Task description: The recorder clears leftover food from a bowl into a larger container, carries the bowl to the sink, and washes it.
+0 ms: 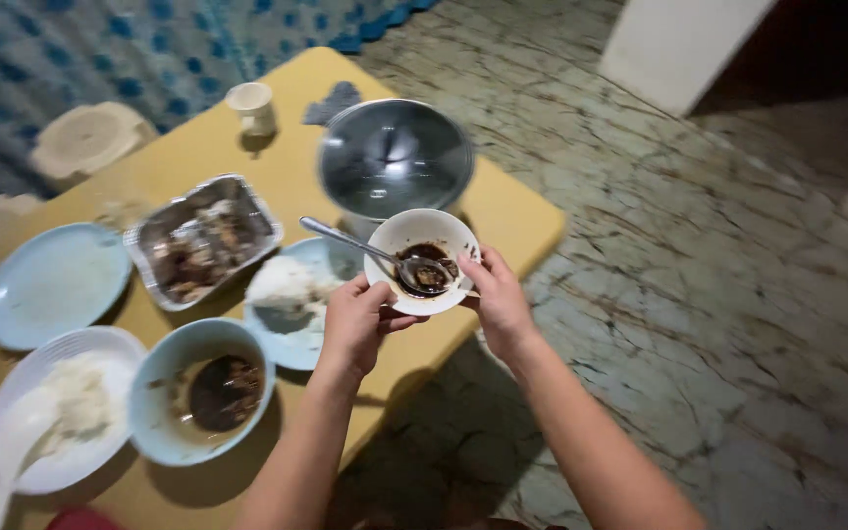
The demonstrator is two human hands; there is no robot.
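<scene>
Two bare hands hold a small white bowl (422, 260) over the yellow table's (503, 211) edge.
Left hand (357, 324) and right hand (496, 294) clasp its rim; inside, a metal spoon (375, 248) rests in dark sauce. Steady, level carrying seems needed. Behind stands a lidded steel pot (395, 157).

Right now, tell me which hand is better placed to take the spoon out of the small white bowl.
Probably the left hand. The spoon has its handle slanting up to the left, on that hand's side of the white bowl. The right hand grips the bowl's far rim and could keep it steady.
</scene>
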